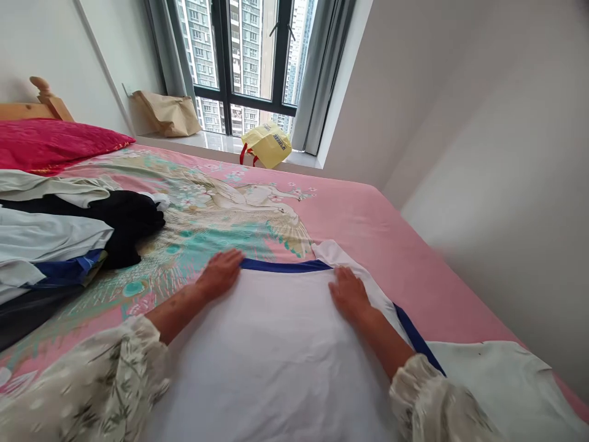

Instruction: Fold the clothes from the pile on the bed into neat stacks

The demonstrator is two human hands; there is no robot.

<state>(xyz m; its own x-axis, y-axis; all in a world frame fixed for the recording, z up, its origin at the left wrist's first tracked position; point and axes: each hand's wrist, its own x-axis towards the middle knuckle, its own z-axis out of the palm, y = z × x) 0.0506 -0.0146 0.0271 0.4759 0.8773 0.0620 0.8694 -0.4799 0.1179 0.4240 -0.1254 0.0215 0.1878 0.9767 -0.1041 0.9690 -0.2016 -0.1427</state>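
Note:
A white garment with dark blue trim (280, 313) lies spread on the bed in front of me. My left hand (223, 273) is at its far left corner, back of the hand up, with fingers closed on the edge by the blue band. At the far right corner my right hand (348, 291) has its fingers bent onto the cloth; their tips are partly hidden. Between both hands the blue band runs nearly straight. A white part of the cloth sticks out beyond my right hand, and more blue trim shows beside my right forearm.
A pile of clothes (124, 221) lies on the left of the patterned pink bedsheet (359, 209), near a red pillow (59, 141). Another white cloth (501, 380) is at the right edge. A brown bag (170, 113) and a yellow bag (269, 145) are by the window.

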